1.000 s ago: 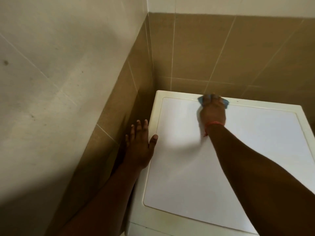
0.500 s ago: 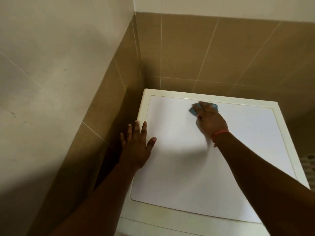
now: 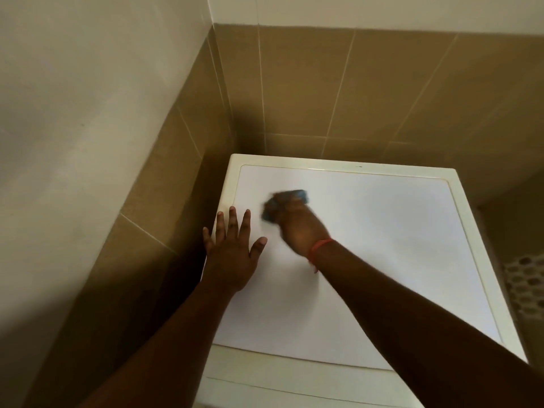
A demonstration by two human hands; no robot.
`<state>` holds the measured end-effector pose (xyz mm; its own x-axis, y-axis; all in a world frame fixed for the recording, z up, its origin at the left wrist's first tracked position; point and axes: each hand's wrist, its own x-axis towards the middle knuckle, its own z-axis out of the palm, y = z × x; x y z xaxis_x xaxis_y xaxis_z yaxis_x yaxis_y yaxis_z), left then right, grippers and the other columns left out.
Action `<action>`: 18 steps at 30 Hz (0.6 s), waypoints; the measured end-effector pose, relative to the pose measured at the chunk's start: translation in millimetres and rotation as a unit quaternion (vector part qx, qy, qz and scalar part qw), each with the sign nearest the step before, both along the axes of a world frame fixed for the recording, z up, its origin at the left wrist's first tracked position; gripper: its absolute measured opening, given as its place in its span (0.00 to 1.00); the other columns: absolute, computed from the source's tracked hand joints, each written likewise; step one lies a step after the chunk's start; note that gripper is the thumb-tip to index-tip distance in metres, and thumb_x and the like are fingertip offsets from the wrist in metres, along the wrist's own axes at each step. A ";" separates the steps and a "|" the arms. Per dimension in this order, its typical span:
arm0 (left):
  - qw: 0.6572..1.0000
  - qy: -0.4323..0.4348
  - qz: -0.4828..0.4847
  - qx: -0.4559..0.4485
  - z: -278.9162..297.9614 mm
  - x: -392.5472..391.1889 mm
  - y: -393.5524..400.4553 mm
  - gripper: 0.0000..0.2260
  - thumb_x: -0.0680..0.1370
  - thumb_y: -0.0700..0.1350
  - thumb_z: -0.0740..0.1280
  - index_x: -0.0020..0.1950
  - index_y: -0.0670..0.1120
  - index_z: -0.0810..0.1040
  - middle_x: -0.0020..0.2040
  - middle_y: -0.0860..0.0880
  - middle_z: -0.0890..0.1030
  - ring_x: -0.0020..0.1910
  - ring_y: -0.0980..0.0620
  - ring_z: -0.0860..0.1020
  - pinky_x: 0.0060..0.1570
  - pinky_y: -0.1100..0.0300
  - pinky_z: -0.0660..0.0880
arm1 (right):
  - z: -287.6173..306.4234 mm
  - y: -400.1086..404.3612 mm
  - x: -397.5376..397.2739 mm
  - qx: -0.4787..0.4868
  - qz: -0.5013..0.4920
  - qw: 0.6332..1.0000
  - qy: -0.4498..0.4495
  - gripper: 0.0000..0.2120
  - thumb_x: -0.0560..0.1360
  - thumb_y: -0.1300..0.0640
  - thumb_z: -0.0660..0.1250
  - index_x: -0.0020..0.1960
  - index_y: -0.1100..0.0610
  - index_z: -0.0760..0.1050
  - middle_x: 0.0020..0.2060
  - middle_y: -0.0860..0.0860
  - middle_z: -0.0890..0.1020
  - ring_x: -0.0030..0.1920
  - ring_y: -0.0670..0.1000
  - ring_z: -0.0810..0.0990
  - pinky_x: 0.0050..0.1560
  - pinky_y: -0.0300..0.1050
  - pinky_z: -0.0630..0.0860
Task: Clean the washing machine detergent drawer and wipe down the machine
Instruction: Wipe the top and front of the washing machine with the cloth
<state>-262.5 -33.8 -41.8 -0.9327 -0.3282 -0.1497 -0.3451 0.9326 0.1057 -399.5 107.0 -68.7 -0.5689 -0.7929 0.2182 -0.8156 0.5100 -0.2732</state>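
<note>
Head view: the washing machine (image 3: 382,231) occupies the lower centre and right of the frame, seen from above, with a white top panel inside a cream rim. It stands in a corner; brown wall tiles (image 3: 323,89) run along the upper centre and upper right, and a pale wall surface (image 3: 88,113) fills the upper left. A dark gap lies between the machine's left edge and the tiled side wall. The left hand (image 3: 232,254) rests flat on the panel at its left edge, left of frame centre, fingers straight and spread, holding nothing. The right hand (image 3: 297,225) sits just right of it, near frame centre, fingers curled over a blue cloth (image 3: 282,203) and pressing it onto the panel. The cloth and the fingertips are blurred, so the exact grip cannot be made out; only the cloth's upper and left edges show past the hand. An orange wristband (image 3: 319,248) circles the right wrist. A white perforated object (image 3: 527,287) at the right edge is cut off by the frame. The right forearm covers the panel's lower right portion. The machine's front face and detergent drawer are out of view.
</note>
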 end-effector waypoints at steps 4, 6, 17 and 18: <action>1.000 0.014 0.010 0.005 3.5 3.4 -3.0 0.39 0.72 0.70 0.28 0.80 0.53 0.42 0.81 0.45 0.44 0.79 0.41 0.43 0.73 0.36 0.43 | 15.7 -14.2 -18.2 0.025 -0.151 0.988 -0.038 0.25 0.77 0.67 0.60 0.73 0.53 0.68 0.73 0.56 0.67 0.74 0.59 0.62 0.75 0.54 0.58; 0.999 0.020 0.026 0.012 5.5 6.8 -6.1 0.38 0.73 0.69 0.30 0.80 0.53 0.42 0.81 0.45 0.44 0.79 0.41 0.42 0.74 0.35 0.44 | 20.0 -27.2 -9.5 -0.007 -0.217 0.974 -0.069 0.24 0.77 0.65 0.58 0.72 0.54 0.70 0.73 0.56 0.67 0.76 0.59 0.59 0.77 0.55 0.50; 0.997 0.051 0.044 0.034 23.7 16.3 9.3 0.40 0.74 0.69 0.31 0.80 0.50 0.47 0.80 0.43 0.49 0.79 0.40 0.47 0.74 0.34 0.48 | -2.2 55.5 49.6 -0.103 -0.185 0.975 -0.069 0.20 0.74 0.64 0.63 0.65 0.55 0.78 0.66 0.55 0.76 0.69 0.58 0.70 0.73 0.54 0.62; 0.997 0.049 0.045 0.035 23.2 15.7 14.1 0.41 0.73 0.70 0.29 0.81 0.50 0.47 0.81 0.43 0.49 0.79 0.40 0.47 0.74 0.34 0.48 | -1.1 51.2 63.9 -0.091 -0.139 0.983 -0.072 0.20 0.74 0.65 0.64 0.65 0.54 0.77 0.66 0.55 0.76 0.69 0.58 0.69 0.75 0.52 0.59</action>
